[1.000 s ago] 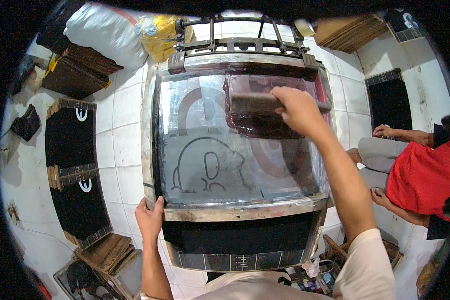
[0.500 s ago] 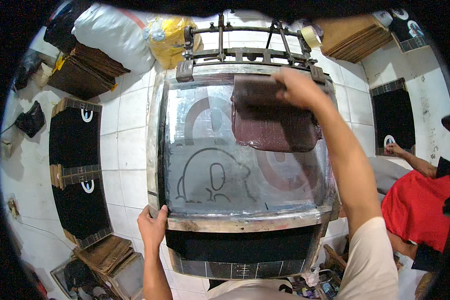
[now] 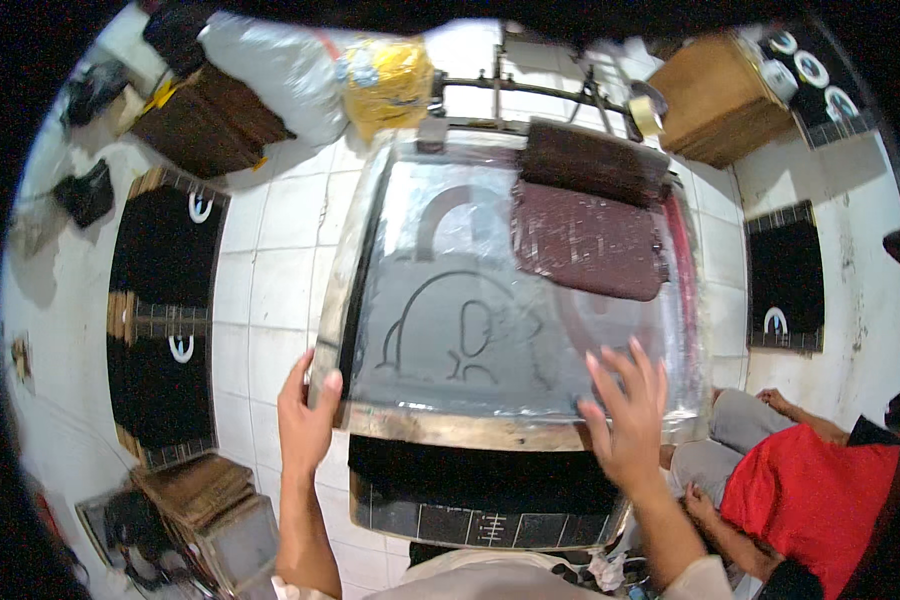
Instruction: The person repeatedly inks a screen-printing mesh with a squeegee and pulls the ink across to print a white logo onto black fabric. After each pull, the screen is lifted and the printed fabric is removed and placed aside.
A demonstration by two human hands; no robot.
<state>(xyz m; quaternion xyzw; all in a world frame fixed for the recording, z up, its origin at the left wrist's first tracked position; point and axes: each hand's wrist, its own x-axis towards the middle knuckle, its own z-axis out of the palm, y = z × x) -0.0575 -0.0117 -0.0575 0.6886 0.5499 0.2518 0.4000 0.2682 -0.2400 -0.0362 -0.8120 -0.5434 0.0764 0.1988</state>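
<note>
A screen-printing frame [image 3: 450, 431] with pale wooden edges lies before me, tilted a little up to the left. Its grey mesh [image 3: 420, 300] shows an outlined cartoon shape. At the mesh's far right a brown squeegee [image 3: 595, 160] rests against a thick patch of maroon ink [image 3: 590, 240]. My left hand [image 3: 307, 410] grips the frame's near left corner, thumb on top. Over the near right part of the mesh is my right hand [image 3: 630, 420], fingers spread and empty; whether it touches the mesh I cannot tell. A black panel [image 3: 480, 480] shows beneath the frame's near edge.
Metal hinge bars [image 3: 530, 90] hold the frame's far side, with a tape roll [image 3: 645, 115] at their right end. Black printed panels [image 3: 165, 270] lie at left. Cardboard stacks [image 3: 715, 95] and a yellow bag [image 3: 385, 85] stand behind. A person in red [image 3: 810, 490] sits at right.
My right hand has let go of the squeegee and come back toward me, opening over the near mesh. My left hand stays at the corner. The view has shifted.
</note>
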